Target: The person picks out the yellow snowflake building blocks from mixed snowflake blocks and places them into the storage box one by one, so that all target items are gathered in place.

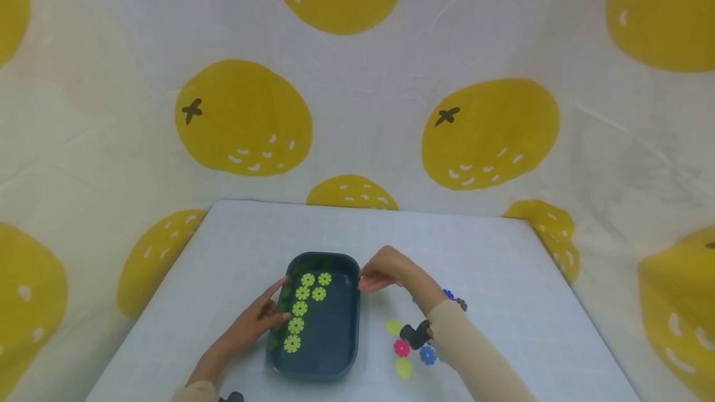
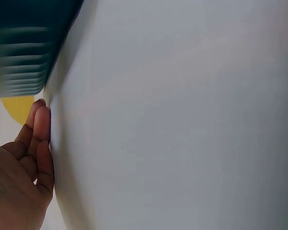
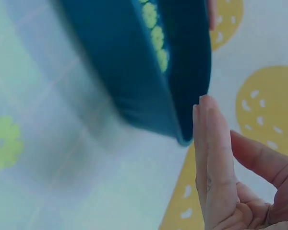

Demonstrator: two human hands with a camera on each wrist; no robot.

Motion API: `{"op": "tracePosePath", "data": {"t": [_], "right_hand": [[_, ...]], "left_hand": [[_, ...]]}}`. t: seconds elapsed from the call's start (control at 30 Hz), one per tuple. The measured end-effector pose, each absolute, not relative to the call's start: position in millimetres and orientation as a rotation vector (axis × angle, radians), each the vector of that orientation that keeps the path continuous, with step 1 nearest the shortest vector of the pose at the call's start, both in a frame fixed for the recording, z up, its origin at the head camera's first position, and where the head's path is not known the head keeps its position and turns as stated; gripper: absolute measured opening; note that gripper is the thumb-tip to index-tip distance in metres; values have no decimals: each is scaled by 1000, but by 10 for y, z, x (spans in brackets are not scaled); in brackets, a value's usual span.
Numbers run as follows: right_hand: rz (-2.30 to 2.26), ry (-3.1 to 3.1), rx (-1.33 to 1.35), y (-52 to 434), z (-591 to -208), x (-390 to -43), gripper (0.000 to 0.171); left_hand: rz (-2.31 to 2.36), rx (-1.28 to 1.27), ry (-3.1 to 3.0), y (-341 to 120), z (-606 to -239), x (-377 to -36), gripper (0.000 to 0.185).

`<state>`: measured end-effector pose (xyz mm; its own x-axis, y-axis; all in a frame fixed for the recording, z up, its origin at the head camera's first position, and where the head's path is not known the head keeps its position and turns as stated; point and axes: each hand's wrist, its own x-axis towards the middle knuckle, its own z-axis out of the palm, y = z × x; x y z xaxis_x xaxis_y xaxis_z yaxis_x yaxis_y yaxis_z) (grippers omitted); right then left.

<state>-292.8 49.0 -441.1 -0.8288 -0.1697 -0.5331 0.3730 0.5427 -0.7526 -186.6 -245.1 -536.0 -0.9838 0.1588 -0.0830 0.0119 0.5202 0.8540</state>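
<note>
Your left hand (image 1: 254, 321) lies flat on the pale surface (image 1: 503, 253) against the left long side of the dark blue tray (image 1: 335, 352), its fingers (image 1: 276, 287) straight and relaxed, the tips touching the tray's rim without gripping it. In the left wrist view the same straight fingers (image 2: 41, 124) rest close under the tray's ribbed outer wall (image 2: 24, 52). Your right hand (image 1: 385, 270) meets the tray's right rim near the far corner, fingers extended toward the edge; the right wrist view shows those fingers (image 3: 209, 158) straight and together just beside the tray's corner (image 3: 182, 96), not curled round it. The tray sits on the surface between your two hands, long axis running away from you. Inside it seven yellow-green flower discs (image 1: 301, 309) lie flat along the left half, two pairs at the far end and a single line trailing toward you. To the right of the tray, near your right forearm, loose flower discs (image 1: 401, 347) lie scattered on the surface: pink, blue and yellow-green ones, some hidden behind your sleeve
</note>
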Motion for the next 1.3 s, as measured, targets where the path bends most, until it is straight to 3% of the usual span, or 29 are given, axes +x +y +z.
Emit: {"op": "tracePosePath", "data": {"t": [0.1,0.23,0.6,1.07,1.3], "right_hand": [[-1205,2270,240,643,-4444,-2870,21],[-1132,2333,303,860,-4519,-2772,25],[-1205,2354,104,1410,-4848,-2559,26],[-1258,2306,-60,1774,-5142,-2363,17],[-1218,2347,-315,1871,-5245,-2322,37]], "left_hand": [[1478,151,2585,-2417,-5231,-1817,75],[1482,123,2592,-2448,-5390,-1875,75],[1469,124,2595,-2529,-5578,-1964,75],[1470,97,2584,-2422,-5257,-1839,75],[1447,79,2605,-2474,-5486,-1930,75]]}}
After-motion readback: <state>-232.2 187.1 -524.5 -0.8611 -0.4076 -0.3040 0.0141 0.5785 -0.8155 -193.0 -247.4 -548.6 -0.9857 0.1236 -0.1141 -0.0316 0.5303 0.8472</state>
